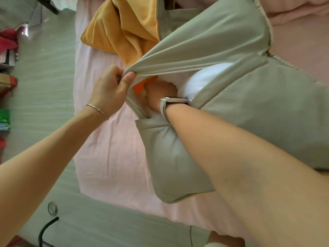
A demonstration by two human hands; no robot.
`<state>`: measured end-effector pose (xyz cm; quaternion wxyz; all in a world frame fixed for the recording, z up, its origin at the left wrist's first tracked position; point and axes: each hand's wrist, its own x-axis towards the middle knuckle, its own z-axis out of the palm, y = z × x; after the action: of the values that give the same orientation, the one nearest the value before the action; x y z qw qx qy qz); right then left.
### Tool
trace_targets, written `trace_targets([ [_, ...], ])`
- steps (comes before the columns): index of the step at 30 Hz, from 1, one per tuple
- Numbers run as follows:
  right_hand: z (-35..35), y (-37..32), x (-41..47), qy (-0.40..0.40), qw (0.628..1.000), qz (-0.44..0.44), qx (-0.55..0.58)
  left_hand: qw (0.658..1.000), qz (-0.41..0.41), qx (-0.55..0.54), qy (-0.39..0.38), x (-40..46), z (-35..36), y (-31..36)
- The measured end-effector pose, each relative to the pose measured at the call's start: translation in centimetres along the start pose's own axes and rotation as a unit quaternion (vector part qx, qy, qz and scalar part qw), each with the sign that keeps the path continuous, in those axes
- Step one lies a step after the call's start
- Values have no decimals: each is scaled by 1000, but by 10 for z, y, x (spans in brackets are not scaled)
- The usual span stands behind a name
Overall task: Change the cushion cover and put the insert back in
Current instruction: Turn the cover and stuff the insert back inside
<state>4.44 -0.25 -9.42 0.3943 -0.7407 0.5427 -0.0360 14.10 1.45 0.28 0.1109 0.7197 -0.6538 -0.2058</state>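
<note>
A grey-beige cushion cover (249, 107) lies across the pink bed, its opening facing me. My left hand (110, 86) pinches the upper edge of that opening and pulls it taut to the left. My right hand (160, 97), with a watch on the wrist, is pushed into the opening; its fingers are hidden inside. The white insert (204, 79) shows through the gap, mostly inside the cover. An orange-yellow cover (124, 27) lies crumpled at the far side of the bed, and a bright orange bit (142, 84) shows by the opening.
The pink bedsheet (110, 148) ends at a pale floor (44, 68) on the left. Boxes and red items (7, 82) line the left edge. A round floor drain (52, 208) and a dark cable (46, 230) sit near the bottom left.
</note>
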Motion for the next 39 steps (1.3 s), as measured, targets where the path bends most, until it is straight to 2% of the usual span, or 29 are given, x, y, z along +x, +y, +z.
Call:
trace_targets([
  [2,-1,1,-6,41,992,34,114,1000,-24,-5,-14,3,3,-6],
  [4,2,-1,-18,97,950,55,292,999,-27,-25,-23,3,7,-12],
  [6,6,-16,-27,129,845,95,510,996,-39,-74,-31,3,9,-20],
  [7,10,-23,-25,133,795,114,581,993,-47,-108,-32,2,10,-26],
  [9,17,-32,-16,105,744,137,645,978,-78,-189,-26,-2,10,-31],
  [11,18,-35,-1,57,727,153,666,963,-96,-251,-6,-3,7,-33],
  [13,22,-38,20,59,737,131,661,960,-86,-268,1,0,5,-35],
  [16,28,-44,39,127,793,86,589,967,-65,-245,2,8,2,-36],
  [20,33,-48,35,168,930,-20,327,978,-79,-191,23,15,-3,-40],
  [23,29,-40,14,154,972,-49,173,982,-106,-156,21,20,-9,-39],
  [27,3,-28,-22,99,993,-70,17,981,-117,-152,17,22,-6,-19],
  [30,-33,-16,-50,80,992,-88,-38,967,-131,-216,8,13,-1,11],
  [32,-59,-2,-72,62,994,-88,-26,934,-157,-320,-6,2,1,37],
  [34,-80,15,-98,40,994,-98,34,880,-201,-429,-41,-14,4,68],
  [36,-94,26,-123,40,991,-104,77,843,-231,-480,-80,-29,4,94],
  [39,-101,19,-150,154,975,-158,8,809,-256,-520,-99,-45,-6,115],
])
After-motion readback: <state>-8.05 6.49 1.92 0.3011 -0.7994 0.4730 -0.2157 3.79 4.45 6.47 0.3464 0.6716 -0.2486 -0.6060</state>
